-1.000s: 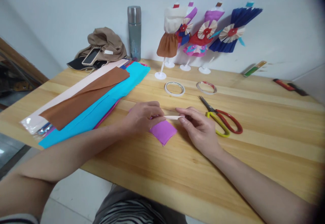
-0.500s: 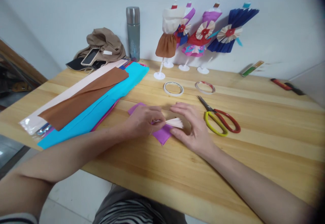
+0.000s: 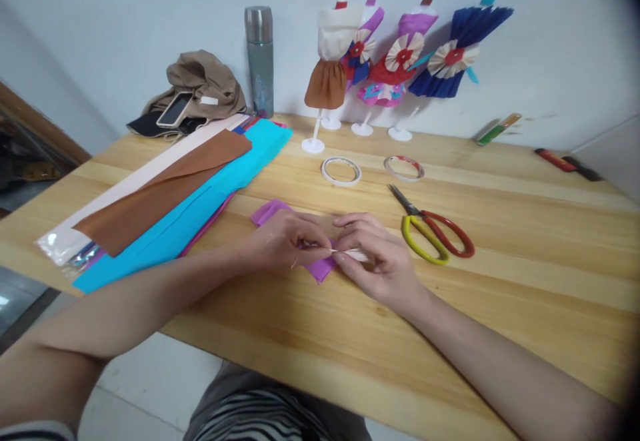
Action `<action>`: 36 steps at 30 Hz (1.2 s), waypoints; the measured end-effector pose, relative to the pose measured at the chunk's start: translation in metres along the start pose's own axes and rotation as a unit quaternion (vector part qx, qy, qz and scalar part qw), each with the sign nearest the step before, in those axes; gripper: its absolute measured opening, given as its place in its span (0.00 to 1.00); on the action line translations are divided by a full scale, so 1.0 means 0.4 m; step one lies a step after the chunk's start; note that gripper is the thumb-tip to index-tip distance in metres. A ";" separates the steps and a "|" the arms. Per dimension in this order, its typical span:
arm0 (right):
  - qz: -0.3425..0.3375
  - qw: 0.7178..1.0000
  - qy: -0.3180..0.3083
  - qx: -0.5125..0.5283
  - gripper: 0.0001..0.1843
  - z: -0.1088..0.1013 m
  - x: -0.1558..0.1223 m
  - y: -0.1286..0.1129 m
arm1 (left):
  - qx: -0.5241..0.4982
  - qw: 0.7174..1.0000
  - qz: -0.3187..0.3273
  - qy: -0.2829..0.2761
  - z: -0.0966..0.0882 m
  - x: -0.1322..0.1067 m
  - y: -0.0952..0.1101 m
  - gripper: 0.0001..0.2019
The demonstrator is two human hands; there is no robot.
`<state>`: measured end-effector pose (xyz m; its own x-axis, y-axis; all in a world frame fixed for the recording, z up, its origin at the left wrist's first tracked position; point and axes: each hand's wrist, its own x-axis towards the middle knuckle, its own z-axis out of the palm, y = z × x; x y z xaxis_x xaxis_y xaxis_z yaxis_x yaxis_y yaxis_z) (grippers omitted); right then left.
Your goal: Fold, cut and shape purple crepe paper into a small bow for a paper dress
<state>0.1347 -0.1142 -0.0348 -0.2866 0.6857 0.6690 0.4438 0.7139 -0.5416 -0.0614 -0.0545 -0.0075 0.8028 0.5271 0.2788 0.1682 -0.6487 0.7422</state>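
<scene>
Between my two hands is a small pleated fan of cream crepe paper [image 3: 358, 254], mostly covered by fingers. My left hand [image 3: 295, 240] pinches its gathered end. My right hand [image 3: 376, 258] closes on the spread, pleated part, thumb and forefinger meeting close to the left fingertips. A strip of purple crepe paper [image 3: 321, 270] lies on the table beneath the hands, partly hidden by the left one. To the right of my right hand rest scissors [image 3: 424, 222] with one yellow and one red handle, blades pointing away from me.
Two tape rolls [image 3: 341, 171] lie beyond my hands. Small dress forms [image 3: 325, 84] in paper outfits stand by the wall, near a flask [image 3: 260, 61]. Brown paper [image 3: 165, 194] and blue paper [image 3: 200, 218] sheets lie left. A glue bottle [image 3: 499, 129] and a red-black tool [image 3: 567, 164] are at the back right.
My right hand has gone from open beside the cream fan to closed on it, its fingertips now against my left hand's. The fan's pleats are squeezed together and mostly covered.
</scene>
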 end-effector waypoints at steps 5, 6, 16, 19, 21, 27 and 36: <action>0.035 0.999 0.001 0.017 0.07 -0.011 0.008 -0.003 | -0.044 0.999 -0.016 -0.028 -0.024 0.008 -0.003 0.09; 0.043 0.999 0.002 0.026 0.07 -0.013 0.008 -0.001 | -0.052 0.998 -0.019 -0.032 -0.030 0.008 -0.006 0.09; 0.139 0.968 0.152 0.144 0.12 -0.021 -0.034 0.066 | -0.086 0.995 -0.050 -0.010 -0.058 0.008 -0.024 0.08; 0.086 0.989 0.089 0.087 0.19 -0.019 -0.029 0.039 | -0.021 1.000 -0.012 -0.005 -0.053 0.006 -0.015 0.07; 0.046 0.998 0.031 0.032 0.20 -0.015 -0.021 0.014 | 0.012 1.000 0.013 -0.007 -0.045 0.004 -0.011 0.08; 0.006 0.999 -0.002 -0.054 0.10 0.003 -0.005 -0.015 | 0.041 0.998 0.038 -0.015 -0.019 0.000 -0.015 0.09; 0.023 0.998 0.010 -0.061 0.06 0.008 -0.006 -0.003 | 0.052 0.998 0.016 -0.022 -0.027 0.003 -0.026 0.07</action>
<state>0.1322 -0.1163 -0.0375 -0.2467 0.7138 0.6554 0.5560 0.6582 -0.5075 -0.0683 -0.0413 -0.0083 0.8323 0.4823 0.2734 0.1983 -0.7194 0.6657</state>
